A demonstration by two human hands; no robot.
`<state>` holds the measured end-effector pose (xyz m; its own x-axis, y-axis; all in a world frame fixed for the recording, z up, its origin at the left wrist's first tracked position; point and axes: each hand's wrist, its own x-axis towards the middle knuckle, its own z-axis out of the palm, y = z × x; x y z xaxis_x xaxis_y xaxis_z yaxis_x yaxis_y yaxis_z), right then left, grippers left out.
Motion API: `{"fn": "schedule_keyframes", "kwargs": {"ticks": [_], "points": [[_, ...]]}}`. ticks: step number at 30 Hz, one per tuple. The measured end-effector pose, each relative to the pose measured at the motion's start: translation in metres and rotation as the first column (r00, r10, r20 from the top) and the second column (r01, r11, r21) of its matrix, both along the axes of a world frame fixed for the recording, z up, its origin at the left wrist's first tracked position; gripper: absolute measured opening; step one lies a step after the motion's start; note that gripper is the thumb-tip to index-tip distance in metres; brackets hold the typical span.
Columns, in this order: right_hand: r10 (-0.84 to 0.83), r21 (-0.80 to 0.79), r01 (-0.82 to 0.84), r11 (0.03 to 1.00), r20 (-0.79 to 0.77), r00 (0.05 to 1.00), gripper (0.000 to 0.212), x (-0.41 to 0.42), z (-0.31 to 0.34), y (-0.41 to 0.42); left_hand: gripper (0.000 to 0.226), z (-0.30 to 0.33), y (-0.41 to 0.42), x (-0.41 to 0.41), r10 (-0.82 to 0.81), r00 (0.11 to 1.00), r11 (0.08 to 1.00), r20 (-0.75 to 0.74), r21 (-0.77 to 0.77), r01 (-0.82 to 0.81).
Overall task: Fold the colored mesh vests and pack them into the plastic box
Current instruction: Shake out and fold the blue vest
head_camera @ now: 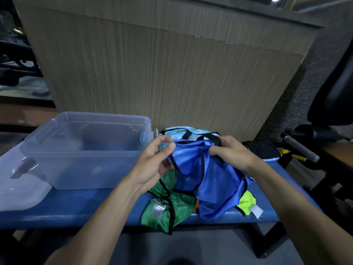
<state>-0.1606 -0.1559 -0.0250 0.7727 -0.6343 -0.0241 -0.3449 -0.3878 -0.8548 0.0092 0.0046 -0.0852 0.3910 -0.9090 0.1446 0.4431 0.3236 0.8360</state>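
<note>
While both hands were lifting the blue vest (214,180) off the pile, the left hand (154,165) pinched its black-trimmed edge between thumb and fingertips, and the right hand (235,152) had its fingers curled tight round the bunched top, near a black strap. The vest hung between the two grips and drooped down over the other vests, its lower end reaching the front edge of the blue bench (86,203).

Under and around it lay the rest of the pile: a green vest (168,209) at the front with a white label showing, spilling over the bench edge; a yellow-green vest (247,204) to the right, also with a white label; a light-blue vest (179,131) at the back, against the wood panel (162,73). A sliver of orange showed between green and blue; couldn't tell what it belonged to. Count: one blue, one green, one yellow-green, one light-blue visible.

The clear plastic box (80,150) sat on the bench just left of the pile, open at the top, close to the left hand but not touching it. Through the walls only blurred blue tones showed; couldn't tell whether anything was inside. Its clear lid (21,188) lay flat against the box's left front, partly off the bench end.

Right of the bench: a dark bundle (261,150) and a grey bar (299,148).
</note>
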Motion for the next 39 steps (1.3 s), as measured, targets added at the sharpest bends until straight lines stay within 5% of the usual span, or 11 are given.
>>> {"fn": "schedule_keyframes", "kwargs": {"ticks": [3,7,10,14,17,21,25,28,31,34,39], "points": [[-0.062,-0.063,0.064,0.996,0.033,0.998,0.036,0.003,0.001,-0.001,0.028,0.007,0.006,-0.004,0.015,1.0,0.997,0.016,-0.074,-0.014],[-0.103,-0.175,0.123,0.977,0.117,0.988,0.03,0.005,0.004,0.001,0.031,0.004,0.001,-0.003,0.289,0.944,0.955,0.157,0.024,-0.296],[-0.103,-0.271,0.121,0.955,0.08,0.991,0.03,0.009,0.005,0.007,0.038,-0.001,-0.001,0.0,0.449,0.778,0.877,0.439,-0.051,-0.478],[-0.135,-0.307,0.162,0.938,0.109,0.985,0.028,0.011,0.003,0.012,0.035,-0.005,0.003,-0.005,0.366,0.554,0.901,0.747,-0.137,-0.411],[-0.154,-0.371,0.185,0.91,0.11,0.982,0.02,0.014,0.001,0.02,0.025,-0.003,0.006,-0.017,0.247,0.632,0.942,0.735,-0.03,-0.333],[-0.08,-0.353,0.124,0.928,0.135,0.988,0.006,0.013,-0.006,0.026,0.018,-0.004,0.003,-0.02,0.331,0.523,0.917,0.786,-0.137,-0.374],[-0.069,-0.105,0.087,0.991,0.166,0.984,0.013,-0.008,0.003,0.02,0.02,0.014,0.008,-0.001,0.404,0.604,0.91,0.687,-0.233,-0.344],[0.007,0.066,-0.014,0.998,0.106,0.994,0.027,-0.027,0.022,0.017,0.007,0.059,0.019,0.008,0.295,0.613,0.955,0.733,-0.218,-0.198],[0.112,0.01,-0.121,0.993,0.299,0.948,0.048,-0.034,0.058,0.03,0.007,0.127,0.03,0.006,0.181,0.431,0.982,0.884,-0.187,-0.03],[0.246,-0.105,-0.223,0.969,0.492,0.835,0.026,-0.035,0.109,0.06,0.011,0.198,0.04,-0.006,0.176,0.173,0.983,0.969,-0.183,0.025],[0.385,-0.242,-0.306,0.921,0.431,0.816,0.03,-0.039,0.161,0.094,0.014,0.281,0.061,-0.036,0.205,-0.119,0.979,0.972,-0.201,0.043]]}}
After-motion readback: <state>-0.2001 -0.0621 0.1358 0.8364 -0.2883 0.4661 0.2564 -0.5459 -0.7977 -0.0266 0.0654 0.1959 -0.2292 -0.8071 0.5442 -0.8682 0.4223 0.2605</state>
